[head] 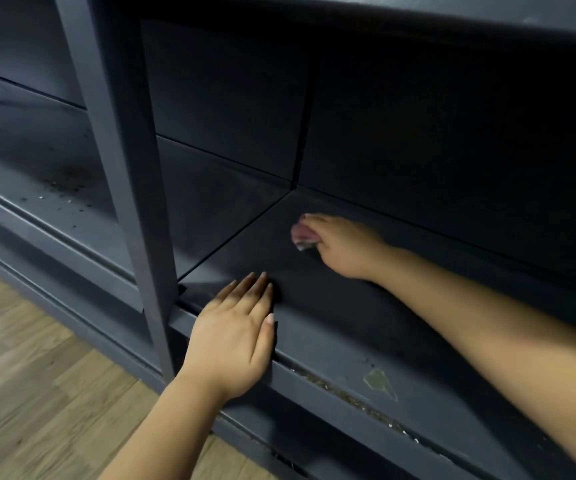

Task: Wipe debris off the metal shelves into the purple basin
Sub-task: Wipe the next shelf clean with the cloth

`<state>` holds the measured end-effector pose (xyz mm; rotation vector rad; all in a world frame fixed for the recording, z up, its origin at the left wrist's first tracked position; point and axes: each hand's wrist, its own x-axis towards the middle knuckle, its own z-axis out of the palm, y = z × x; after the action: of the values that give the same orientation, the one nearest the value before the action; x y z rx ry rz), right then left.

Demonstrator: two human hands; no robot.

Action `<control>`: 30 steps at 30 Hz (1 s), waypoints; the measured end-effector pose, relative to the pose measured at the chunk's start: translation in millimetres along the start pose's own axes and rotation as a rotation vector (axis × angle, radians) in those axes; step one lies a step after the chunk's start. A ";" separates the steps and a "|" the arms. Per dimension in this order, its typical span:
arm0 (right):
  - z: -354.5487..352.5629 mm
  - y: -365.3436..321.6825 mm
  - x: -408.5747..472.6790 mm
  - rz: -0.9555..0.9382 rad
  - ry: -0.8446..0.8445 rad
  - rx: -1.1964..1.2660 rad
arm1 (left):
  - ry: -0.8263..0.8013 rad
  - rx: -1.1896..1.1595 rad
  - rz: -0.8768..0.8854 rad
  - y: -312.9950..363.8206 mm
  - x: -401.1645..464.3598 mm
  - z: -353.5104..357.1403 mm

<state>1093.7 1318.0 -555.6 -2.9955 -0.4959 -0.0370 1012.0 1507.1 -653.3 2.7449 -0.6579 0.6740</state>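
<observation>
Head view shows two dark metal shelves, two bare hands and one small cloth; the purple basin does not appear. Nearer shelf (366,306) is a flat, matt, dark blue-grey panel with a raised back wall and a side wall meeting at its far left corner. Its front edge carries a strip of pale gritty debris (356,401) lying in the lip groove, and just behind that strip sits one greenish scuffed patch (380,382) where the paint is gone. Second shelf (37,174) lies to the left, beyond a dark upright post (124,161), and bears a scatter of fine dark and pale specks (61,195) near its front edge.

Right hand (342,247) reaches deep toward the back of the nearer shelf, fingers curled round a crumpled pinkish cloth (302,233) that it presses against the shelf surface. Left hand (234,337) lies flat with straight fingers on the front left corner of the same shelf, palm down over the front edge, holding nothing.

Upper shelf board (418,19) overhangs the whole bay and shades it. Wood-grain floor (37,393) shows at lower left, below the shelves' front rail.
</observation>
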 end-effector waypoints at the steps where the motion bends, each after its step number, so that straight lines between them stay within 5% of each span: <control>1: 9.7 -2.3 16.2 0.047 -0.011 0.042 | 0.000 0.000 0.002 -0.1 -0.1 0.3; 8: 31.1 16.2 44.2 0.195 -0.120 0.326 | 0.011 -0.017 0.010 -0.9 0.1 1.0; 14: 1.8 59.9 -65.9 0.179 -0.178 0.569 | 0.005 0.008 0.018 -2.4 -0.3 1.8; 19: -12.1 78.1 -141.7 0.223 -0.233 0.531 | 0.002 0.023 0.032 -5.6 0.8 3.1; 25: -23.8 115.9 -223.5 0.431 0.163 0.791 | -0.050 0.082 0.018 0.3 -3.1 -3.5; 30: -0.8 132.0 -304.2 0.755 0.423 0.756 | -0.038 0.050 0.079 17.6 -10.9 -13.2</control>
<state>848.3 1096.3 -580.4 -2.1522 0.5501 -0.3245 990.0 1500.2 -645.0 2.7964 -0.7716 0.6658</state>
